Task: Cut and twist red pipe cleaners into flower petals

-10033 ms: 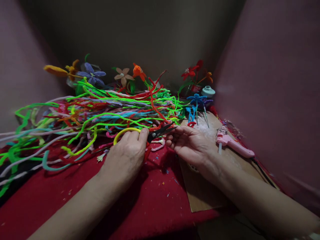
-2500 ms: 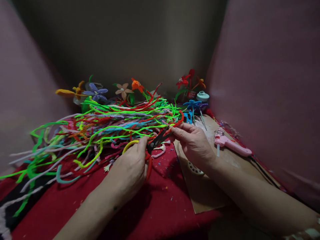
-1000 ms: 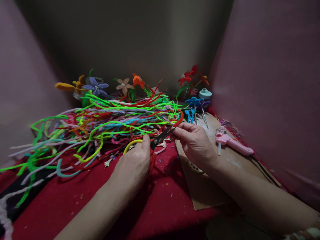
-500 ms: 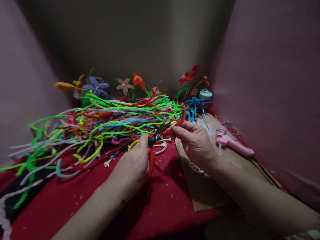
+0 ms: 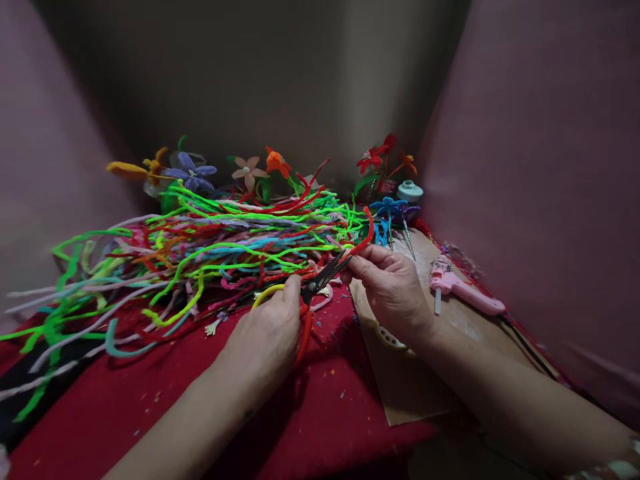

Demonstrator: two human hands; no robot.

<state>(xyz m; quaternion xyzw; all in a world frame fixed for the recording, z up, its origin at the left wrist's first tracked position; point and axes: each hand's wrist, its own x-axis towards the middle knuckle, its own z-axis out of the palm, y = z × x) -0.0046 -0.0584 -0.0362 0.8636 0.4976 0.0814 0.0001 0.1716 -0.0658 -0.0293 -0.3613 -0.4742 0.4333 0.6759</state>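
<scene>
Multicoloured fuzzy pipe cleaners (image 5: 240, 230) were heaped on the red cloth (image 5: 200, 400). Black-bladed scissors with yellow and red handles (image 5: 320, 280) were gripped in the half-closed left hand (image 5: 270, 320). A short red fuzzy strip (image 5: 369, 233) was pinched in the right hand's (image 5: 395, 287) closed fingertips, beside the blades. Farther right, a pink glue gun (image 5: 463, 287) was seen.
</scene>
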